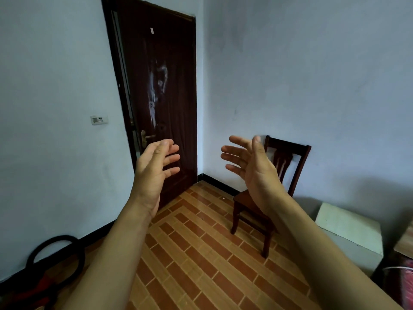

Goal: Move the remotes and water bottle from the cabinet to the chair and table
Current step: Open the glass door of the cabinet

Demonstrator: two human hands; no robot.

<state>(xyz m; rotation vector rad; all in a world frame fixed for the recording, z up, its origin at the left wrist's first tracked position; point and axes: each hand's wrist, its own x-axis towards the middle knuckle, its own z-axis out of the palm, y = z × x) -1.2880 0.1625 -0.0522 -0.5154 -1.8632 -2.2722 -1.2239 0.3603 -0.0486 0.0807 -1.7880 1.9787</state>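
Observation:
My left hand (156, 166) and my right hand (248, 162) are raised in front of me, palms facing each other, fingers spread and relaxed, holding nothing. A dark wooden chair (283, 159) stands against the right wall, partly behind my right hand and forearm; what shows of its seat (242, 199) is bare. No remotes, water bottle or cabinet are in view. A wooden surface's corner (405, 240), possibly a table, shows at the right edge.
A dark brown door (161, 86) with a brass handle is shut in the corner ahead. A white box (350, 227) sits right of the chair. A black ring and red items (53, 258) lie at the lower left. Tiled floor (196, 242) stretches between.

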